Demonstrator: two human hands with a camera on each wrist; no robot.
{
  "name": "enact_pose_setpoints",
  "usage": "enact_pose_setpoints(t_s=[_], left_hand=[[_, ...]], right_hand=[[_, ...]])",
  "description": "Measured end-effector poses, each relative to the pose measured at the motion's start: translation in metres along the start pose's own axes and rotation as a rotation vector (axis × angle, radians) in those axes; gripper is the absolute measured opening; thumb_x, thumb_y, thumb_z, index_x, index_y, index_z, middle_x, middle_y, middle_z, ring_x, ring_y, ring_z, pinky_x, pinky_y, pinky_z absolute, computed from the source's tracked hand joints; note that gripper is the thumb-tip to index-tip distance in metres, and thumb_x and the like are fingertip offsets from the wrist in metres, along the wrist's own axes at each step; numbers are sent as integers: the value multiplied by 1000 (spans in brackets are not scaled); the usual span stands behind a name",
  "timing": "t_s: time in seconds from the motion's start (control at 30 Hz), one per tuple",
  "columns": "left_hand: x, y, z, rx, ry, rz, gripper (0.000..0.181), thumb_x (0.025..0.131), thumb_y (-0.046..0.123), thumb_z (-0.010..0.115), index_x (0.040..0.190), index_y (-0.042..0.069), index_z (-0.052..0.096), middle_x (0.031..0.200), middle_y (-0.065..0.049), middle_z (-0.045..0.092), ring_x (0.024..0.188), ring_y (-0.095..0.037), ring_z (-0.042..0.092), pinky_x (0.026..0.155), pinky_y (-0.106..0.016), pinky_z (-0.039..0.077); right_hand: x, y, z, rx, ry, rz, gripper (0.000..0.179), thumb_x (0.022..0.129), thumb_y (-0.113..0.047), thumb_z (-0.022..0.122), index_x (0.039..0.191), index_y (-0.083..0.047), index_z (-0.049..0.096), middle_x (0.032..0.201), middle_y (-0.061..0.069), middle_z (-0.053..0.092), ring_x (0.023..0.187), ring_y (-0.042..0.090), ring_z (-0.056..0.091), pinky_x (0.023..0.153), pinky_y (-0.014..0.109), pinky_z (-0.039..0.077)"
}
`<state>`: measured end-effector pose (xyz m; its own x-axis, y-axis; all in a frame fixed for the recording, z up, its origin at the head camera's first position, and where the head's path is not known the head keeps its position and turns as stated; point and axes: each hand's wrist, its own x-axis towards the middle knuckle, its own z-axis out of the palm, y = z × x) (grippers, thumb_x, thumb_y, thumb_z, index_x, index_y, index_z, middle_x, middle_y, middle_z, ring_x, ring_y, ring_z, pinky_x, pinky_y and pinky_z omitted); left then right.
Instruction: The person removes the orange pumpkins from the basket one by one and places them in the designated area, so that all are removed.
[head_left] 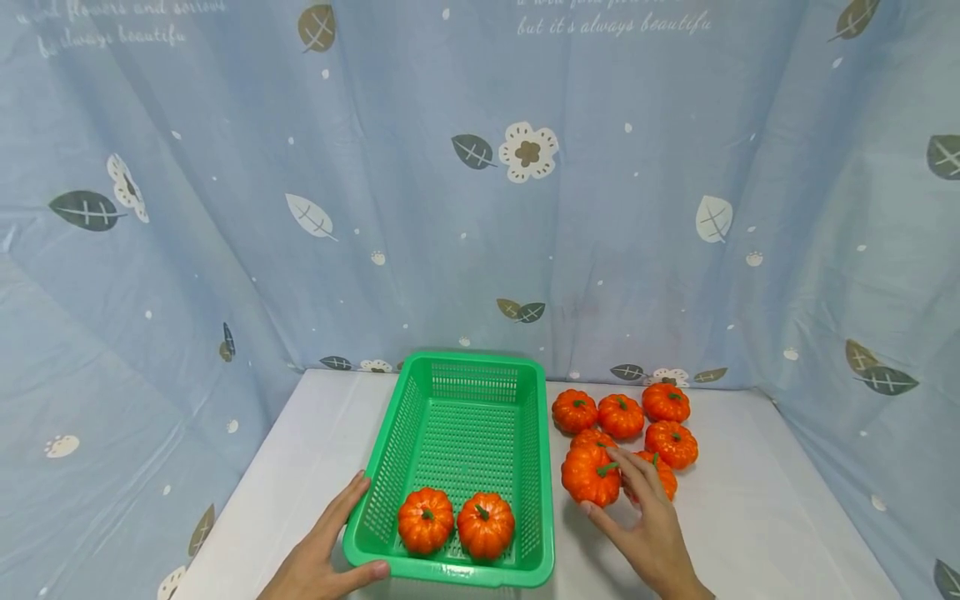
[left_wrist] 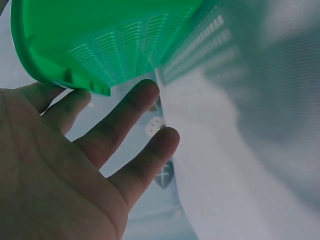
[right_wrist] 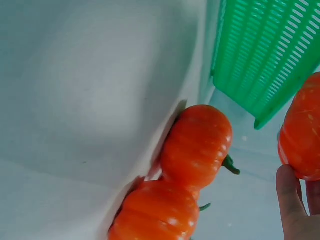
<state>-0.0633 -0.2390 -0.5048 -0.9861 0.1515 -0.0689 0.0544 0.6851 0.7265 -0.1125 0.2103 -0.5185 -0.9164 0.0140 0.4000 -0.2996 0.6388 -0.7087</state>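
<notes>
My right hand holds a small orange pumpkin with a green stem, between thumb and fingers, just right of the green basket. In the right wrist view that pumpkin shows at the right edge with fingertips against it. My left hand is at the basket's near left corner, thumb by the front rim and fingers along the left side. The left wrist view shows the fingers spread, some touching the rim. Inside the basket, two pumpkins sit side by side at the near end.
Several more pumpkins are grouped on the white table right of the basket, one partly hidden under the held pumpkin and another behind my right hand. A blue curtain with leaf and flower prints stands behind and at both sides.
</notes>
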Motion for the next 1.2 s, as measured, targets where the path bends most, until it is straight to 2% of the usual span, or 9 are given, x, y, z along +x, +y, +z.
enact_pose_setpoints(t_s=[0.17,0.3,0.43,0.57,0.67,0.8,0.97,1.2], left_hand=[[0,-1,1,12,9,7,104,81,56,81,162,40,18,168,2,17,147,-41,27,99,-72,40],[0,0,0,16,1,0,104,81,56,81,162,41,17,168,2,17,147,-41,27,99,-72,40],[1,1,0,19,-5,-11,104,80,57,81,162,41,17,168,2,16,147,-42,27,99,-72,40],[1,2,0,25,-5,-19,105,80,58,81,162,42,17,168,2,16,147,-41,28,100,-72,40],[1,2,0,25,-9,-23,105,80,58,80,161,42,16,168,2,16,148,-41,27,100,-72,40],[1,2,-1,22,-10,-27,105,80,58,80,161,42,16,168,3,16,148,-41,27,100,-72,39],[1,3,0,23,-6,-27,104,80,57,80,161,42,16,168,2,16,147,-41,28,100,-72,40],[0,3,0,27,-2,-32,104,80,58,80,161,43,16,168,2,17,147,-42,28,99,-72,40]], right_hand=[[1,-6,-1,28,24,-42,85,74,-29,93,148,-28,52,146,-5,47,121,12,54,94,25,53],[2,-10,2,89,46,-86,86,74,-23,94,149,-22,52,148,-2,47,123,10,51,95,11,45],[5,-15,6,171,75,-134,88,72,-15,95,149,-16,52,148,1,46,129,12,48,101,12,42],[9,-21,8,189,127,-223,92,66,-6,96,147,-10,53,146,8,49,130,16,47,102,14,43],[12,-27,10,205,144,-252,94,64,-2,96,147,-8,53,147,10,49,132,17,46,103,14,42],[15,-32,12,222,126,-247,93,66,-4,96,148,-8,52,148,9,47,133,17,45,104,15,42],[21,-36,15,202,114,-301,92,65,-8,97,147,-6,53,146,12,49,130,17,48,102,15,43],[30,-49,15,195,111,-330,90,68,-11,96,147,-9,54,146,7,49,128,18,50,101,16,44]])
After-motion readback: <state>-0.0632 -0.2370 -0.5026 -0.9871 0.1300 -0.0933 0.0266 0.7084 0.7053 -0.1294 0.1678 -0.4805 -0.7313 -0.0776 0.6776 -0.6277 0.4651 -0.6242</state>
